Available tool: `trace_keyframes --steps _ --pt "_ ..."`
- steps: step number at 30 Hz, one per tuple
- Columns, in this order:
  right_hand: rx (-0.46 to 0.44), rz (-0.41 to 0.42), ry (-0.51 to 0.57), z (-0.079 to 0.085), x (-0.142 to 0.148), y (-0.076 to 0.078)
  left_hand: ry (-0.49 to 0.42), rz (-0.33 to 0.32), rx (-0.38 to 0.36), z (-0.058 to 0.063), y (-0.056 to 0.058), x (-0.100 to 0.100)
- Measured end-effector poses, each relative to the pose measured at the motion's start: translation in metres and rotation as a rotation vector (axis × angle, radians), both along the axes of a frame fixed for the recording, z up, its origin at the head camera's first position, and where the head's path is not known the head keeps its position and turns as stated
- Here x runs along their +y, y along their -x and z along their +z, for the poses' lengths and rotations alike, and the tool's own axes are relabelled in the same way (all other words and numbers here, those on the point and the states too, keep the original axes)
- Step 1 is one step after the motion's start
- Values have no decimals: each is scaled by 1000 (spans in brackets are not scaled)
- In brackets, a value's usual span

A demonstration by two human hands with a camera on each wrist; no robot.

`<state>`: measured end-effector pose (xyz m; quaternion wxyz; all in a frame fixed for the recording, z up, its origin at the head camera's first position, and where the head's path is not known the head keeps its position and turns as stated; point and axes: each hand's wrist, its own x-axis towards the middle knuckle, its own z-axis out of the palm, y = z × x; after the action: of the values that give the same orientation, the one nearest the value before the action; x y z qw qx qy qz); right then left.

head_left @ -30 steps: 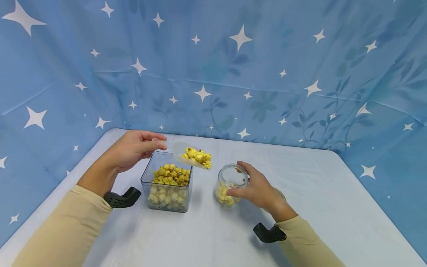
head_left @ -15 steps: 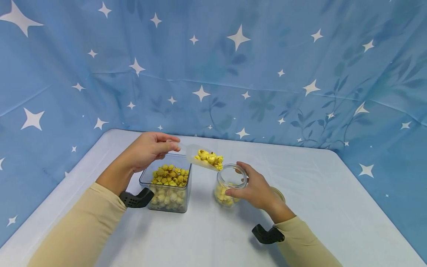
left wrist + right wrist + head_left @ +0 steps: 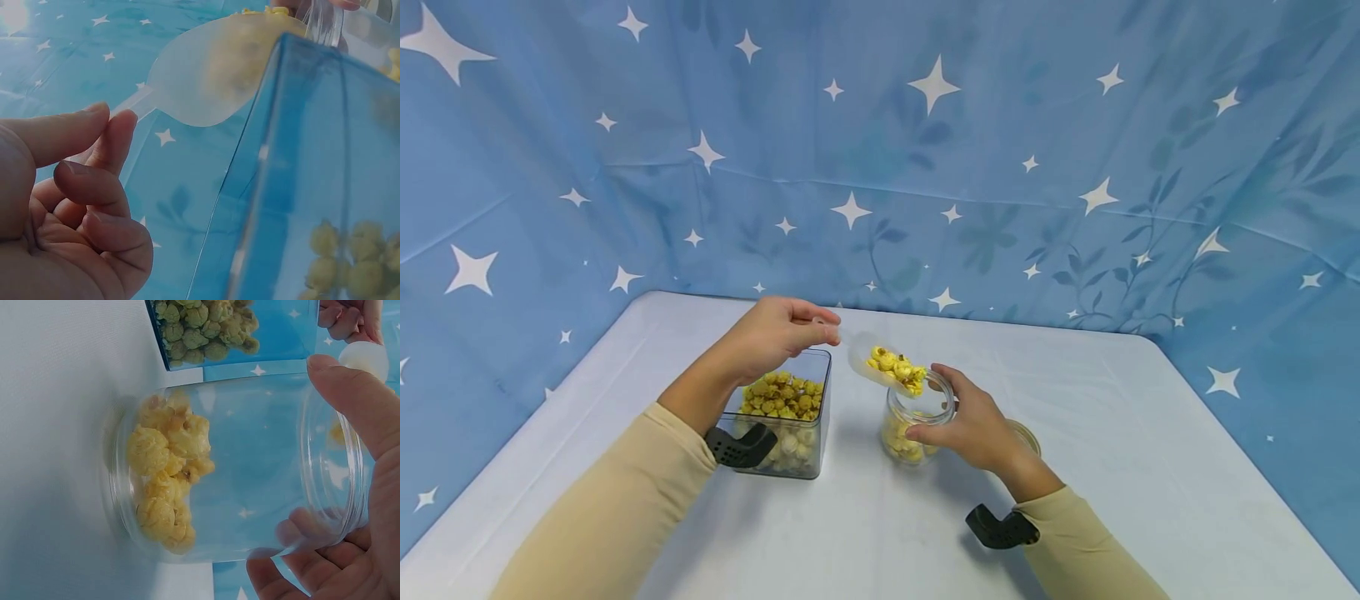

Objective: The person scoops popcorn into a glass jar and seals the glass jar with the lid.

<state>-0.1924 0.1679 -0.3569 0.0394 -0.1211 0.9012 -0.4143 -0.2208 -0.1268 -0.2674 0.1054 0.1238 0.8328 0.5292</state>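
Note:
My left hand (image 3: 775,337) pinches the thin handle of a frosted, see-through scoop (image 3: 187,81) between thumb and fingertips. Yellow popcorn (image 3: 897,368) lies heaped in the scoop, whose front tips down over the mouth of a clear jar (image 3: 901,429). Around the upper part of that jar my right hand (image 3: 973,421) curls, thumb on the near side, fingers on the far side. A layer of popcorn (image 3: 169,481) covers the jar's bottom in the right wrist view. Beneath my left wrist stands a clear square container (image 3: 823,417), partly filled with popcorn (image 3: 784,396).
A round lid with a golden rim (image 3: 1028,437) lies on the white-covered table (image 3: 880,533) behind my right wrist, partly hidden by it. A blue curtain with white stars (image 3: 880,150) hangs along the table's far edge.
My left hand has carried the loaded scoop rightward from above the square container to the jar's mouth, and the scoop now tips downward. The right hand and jar stay nearly in place.

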Motion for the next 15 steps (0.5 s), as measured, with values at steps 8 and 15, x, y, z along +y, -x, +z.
trace_keyframes --steps 8,15 --pt "4 24 47 -1 2 0 18 -15 10 0 1 3" --pt "8 35 63 -2 2 0 21 -19 18 0 0 3"
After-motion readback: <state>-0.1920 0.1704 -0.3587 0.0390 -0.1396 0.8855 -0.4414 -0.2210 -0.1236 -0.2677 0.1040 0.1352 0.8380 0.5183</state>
